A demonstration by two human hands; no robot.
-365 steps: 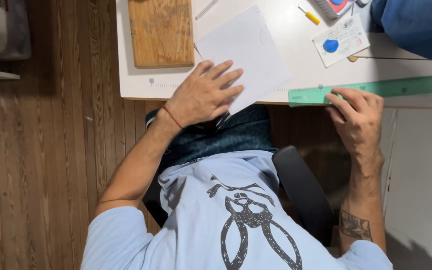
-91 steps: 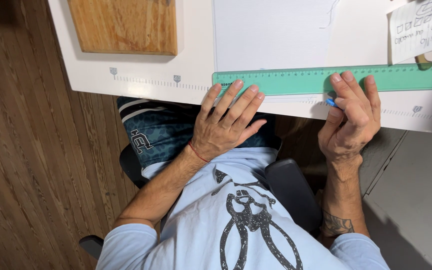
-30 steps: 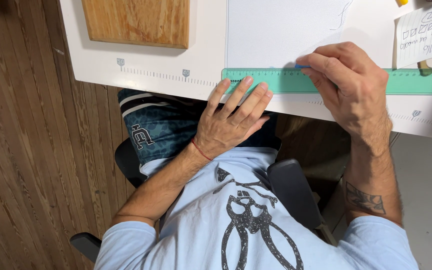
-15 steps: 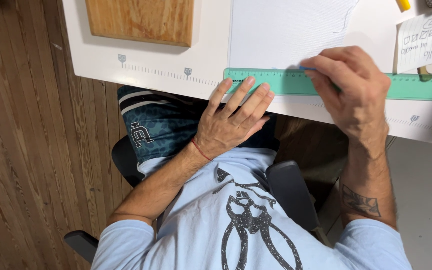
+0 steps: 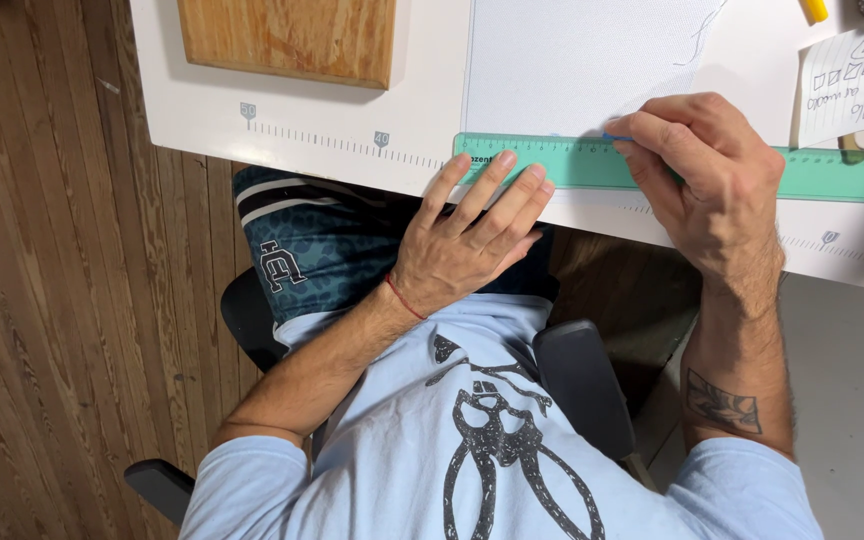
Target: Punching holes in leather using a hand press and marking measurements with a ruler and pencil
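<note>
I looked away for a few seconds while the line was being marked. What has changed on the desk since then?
The right hand came up from the near edge of the green ruler and now holds a blue marker tip at the ruler's far edge, against the white sheet. The left hand slid a little right and presses the ruler's left end. The wooden board and the handwritten note stayed put.

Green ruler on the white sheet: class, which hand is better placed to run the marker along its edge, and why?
The right hand, probably. It pinches a blue marker at the green ruler's upper edge, on the white sheet. The left hand lies flat on the ruler's left end, pinning it.
</note>
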